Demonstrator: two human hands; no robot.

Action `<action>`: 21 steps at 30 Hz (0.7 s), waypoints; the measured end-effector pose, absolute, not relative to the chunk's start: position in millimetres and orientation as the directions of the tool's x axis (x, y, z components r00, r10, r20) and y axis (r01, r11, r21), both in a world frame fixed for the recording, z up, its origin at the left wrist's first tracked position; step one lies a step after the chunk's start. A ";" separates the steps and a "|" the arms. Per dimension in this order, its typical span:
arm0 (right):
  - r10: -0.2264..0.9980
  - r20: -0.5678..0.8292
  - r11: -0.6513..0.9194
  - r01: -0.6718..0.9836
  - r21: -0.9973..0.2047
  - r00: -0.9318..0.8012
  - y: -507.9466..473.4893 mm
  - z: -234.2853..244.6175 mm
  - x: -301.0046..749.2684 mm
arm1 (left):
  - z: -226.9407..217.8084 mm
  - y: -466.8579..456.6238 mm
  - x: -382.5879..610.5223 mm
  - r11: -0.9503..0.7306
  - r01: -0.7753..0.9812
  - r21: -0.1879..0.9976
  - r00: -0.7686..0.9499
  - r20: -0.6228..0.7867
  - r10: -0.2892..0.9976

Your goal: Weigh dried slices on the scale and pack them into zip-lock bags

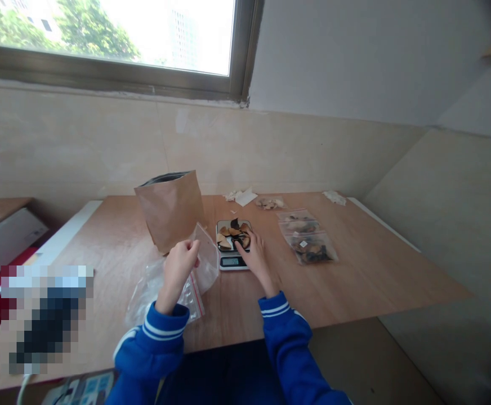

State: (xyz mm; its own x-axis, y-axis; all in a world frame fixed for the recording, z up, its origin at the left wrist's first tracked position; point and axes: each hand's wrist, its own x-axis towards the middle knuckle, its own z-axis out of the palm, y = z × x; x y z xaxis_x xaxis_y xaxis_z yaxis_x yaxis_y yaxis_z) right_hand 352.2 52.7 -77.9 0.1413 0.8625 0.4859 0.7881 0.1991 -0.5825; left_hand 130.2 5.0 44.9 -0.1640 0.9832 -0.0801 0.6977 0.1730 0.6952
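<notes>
My left hand (178, 270) pinches the upper edge of a clear zip-top plastic bag (203, 264), which hangs open and crumpled over the table. My right hand (256, 261) reaches onto a digital kitchen scale (230, 261), its fingertips among the dried tan and dark slices (230, 235) on the scale's tray. Whether those fingers grip a slice is hidden. The scale's display faces me, but its digits are too small to read. A brown kraft paper poury (170, 211) stands upright just beyond my left hand.
Several filled plastic bags of dried slices (308, 239) lie right of the scale. Crumpled white paper (241, 197) and a small heap of dried pieces (269, 203) sit near the wall. The wooden table (367, 281) ends at a front edge; a pixelated object (45, 318) covers part of the left side.
</notes>
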 end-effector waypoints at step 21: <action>0.801 0.367 0.225 0.331 -0.916 0.472 62.4 -81.5 373.2 | -30.4 6.3 170.2 -0.009 0.550 0.835 -0.315 0.218 0.923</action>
